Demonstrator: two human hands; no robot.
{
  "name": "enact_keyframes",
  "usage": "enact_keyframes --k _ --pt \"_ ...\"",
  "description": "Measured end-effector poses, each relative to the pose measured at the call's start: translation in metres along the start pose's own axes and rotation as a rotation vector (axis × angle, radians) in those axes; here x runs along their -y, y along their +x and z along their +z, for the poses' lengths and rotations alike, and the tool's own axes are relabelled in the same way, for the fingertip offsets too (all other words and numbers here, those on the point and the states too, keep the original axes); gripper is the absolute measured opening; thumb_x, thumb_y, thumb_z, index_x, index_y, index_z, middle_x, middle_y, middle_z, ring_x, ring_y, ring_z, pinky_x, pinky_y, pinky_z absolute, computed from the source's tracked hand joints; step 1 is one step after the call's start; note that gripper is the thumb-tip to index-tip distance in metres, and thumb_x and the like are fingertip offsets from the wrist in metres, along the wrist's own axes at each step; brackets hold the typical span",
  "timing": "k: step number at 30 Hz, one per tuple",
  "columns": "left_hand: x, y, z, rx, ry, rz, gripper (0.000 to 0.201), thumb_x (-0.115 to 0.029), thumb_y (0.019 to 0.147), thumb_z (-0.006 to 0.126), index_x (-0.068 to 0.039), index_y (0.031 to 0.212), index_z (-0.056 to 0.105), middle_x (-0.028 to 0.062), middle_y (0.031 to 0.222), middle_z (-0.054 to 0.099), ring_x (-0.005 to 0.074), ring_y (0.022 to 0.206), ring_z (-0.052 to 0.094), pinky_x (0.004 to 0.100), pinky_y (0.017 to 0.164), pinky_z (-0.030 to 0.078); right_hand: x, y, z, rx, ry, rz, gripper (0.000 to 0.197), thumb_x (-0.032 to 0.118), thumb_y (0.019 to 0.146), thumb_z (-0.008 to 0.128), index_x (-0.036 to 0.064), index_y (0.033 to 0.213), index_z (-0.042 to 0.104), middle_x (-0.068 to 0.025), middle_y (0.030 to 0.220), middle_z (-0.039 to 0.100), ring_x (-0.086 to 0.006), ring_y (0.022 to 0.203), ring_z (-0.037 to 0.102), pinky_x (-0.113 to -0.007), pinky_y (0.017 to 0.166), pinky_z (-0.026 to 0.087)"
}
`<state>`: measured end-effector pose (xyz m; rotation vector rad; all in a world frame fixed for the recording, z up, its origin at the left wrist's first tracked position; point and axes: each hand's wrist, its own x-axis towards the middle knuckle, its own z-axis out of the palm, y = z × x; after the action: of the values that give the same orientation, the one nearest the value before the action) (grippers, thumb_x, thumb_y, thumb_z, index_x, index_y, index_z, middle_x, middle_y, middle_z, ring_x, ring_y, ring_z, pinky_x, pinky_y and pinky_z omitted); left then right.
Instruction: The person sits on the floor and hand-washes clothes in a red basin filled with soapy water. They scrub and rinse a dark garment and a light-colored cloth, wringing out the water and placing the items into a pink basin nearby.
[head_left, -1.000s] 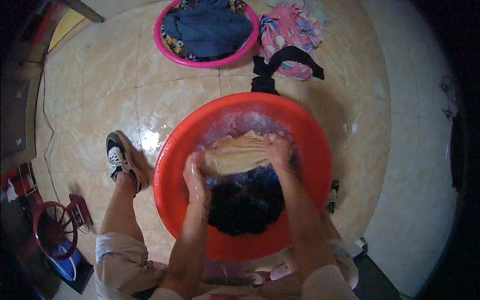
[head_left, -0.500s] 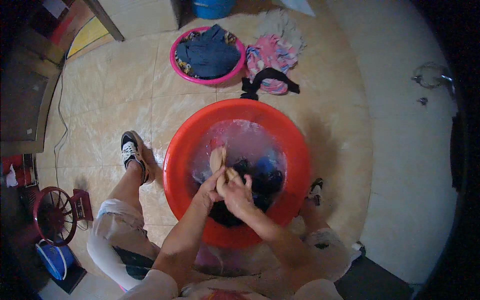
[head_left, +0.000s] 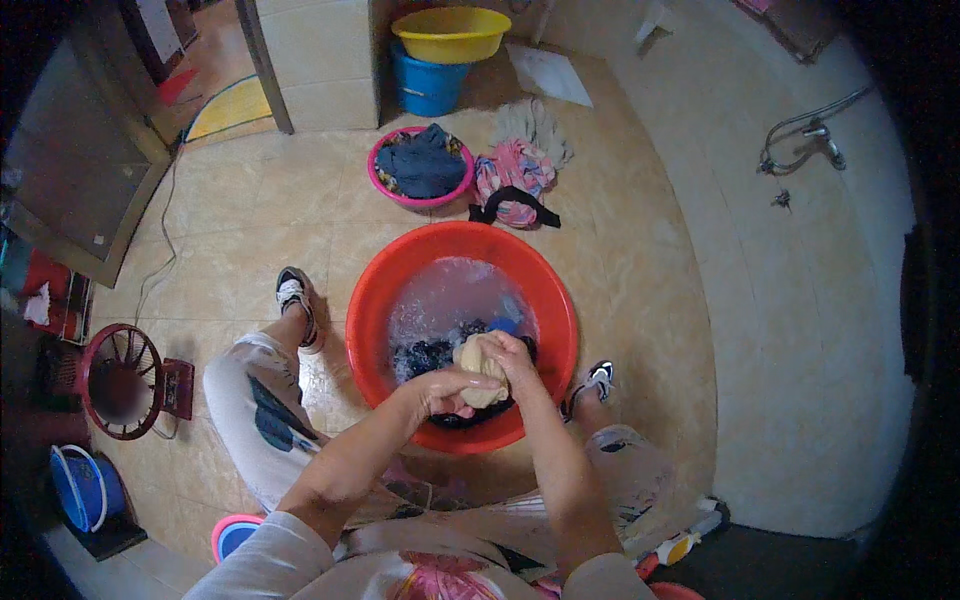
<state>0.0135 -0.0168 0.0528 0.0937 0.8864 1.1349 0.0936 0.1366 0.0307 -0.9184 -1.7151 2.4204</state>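
Over a large red-orange basin [head_left: 362, 300] on the floor, I hold a wet beige cloth [head_left: 477, 368], bunched up. My left hand [head_left: 450, 391] is closed on its near left side, and my right hand [head_left: 510, 358] grips it from the right. Below, cloudy, sudsy water [head_left: 450, 285] fills the basin. Dark clothes [head_left: 424, 358] lie soaking in it, with a small blue patch [head_left: 503, 325] showing beside my right hand. My forearms and the cloth hide the basin's near part.
Beyond the basin stand a pink tub [head_left: 425, 203] of clothes and a pile of pink cloth [head_left: 512, 175]. Farther back, a yellow basin [head_left: 450, 38] sits on a blue bucket [head_left: 428, 85]. On the left are a dark red fan [head_left: 120, 395] and another blue bucket [head_left: 88, 490]. A tiled wall bounds the right.
The beige cloth was longer and stretched out; now it is bunched up, nearer and to the right. My right hand has moved to its right side. The view has shifted, showing more of the room.
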Motion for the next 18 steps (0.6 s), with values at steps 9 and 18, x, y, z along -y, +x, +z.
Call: enact_keyframes --k 9,18 --pt "-0.01 -0.041 0.075 0.571 -0.91 0.277 0.067 -0.008 0.075 0.053 -0.017 0.138 0.032 0.0146 0.136 0.041 0.0361 0.13 0.035 0.0535 0.1 0.037 -0.023 -0.035 0.057 0.423 1.056 -0.213 0.072 0.066 0.079 0.051 0.0276 0.138 0.035 -0.0122 0.144 0.025 -0.0387 0.128 0.032 -0.062 0.095 0.036" --pt "0.011 -0.043 0.065 0.416 -1.054 0.342 0.05 -0.028 0.08 0.067 -0.008 0.121 0.045 0.0083 0.099 0.051 0.0126 0.073 0.049 0.0235 0.053 0.042 0.032 -0.026 0.065 0.547 1.007 -0.233 0.021 0.028 0.086 0.062 0.0143 0.084 0.047 -0.0005 0.086 0.043 -0.0179 0.084 0.046 -0.048 0.077 0.051"
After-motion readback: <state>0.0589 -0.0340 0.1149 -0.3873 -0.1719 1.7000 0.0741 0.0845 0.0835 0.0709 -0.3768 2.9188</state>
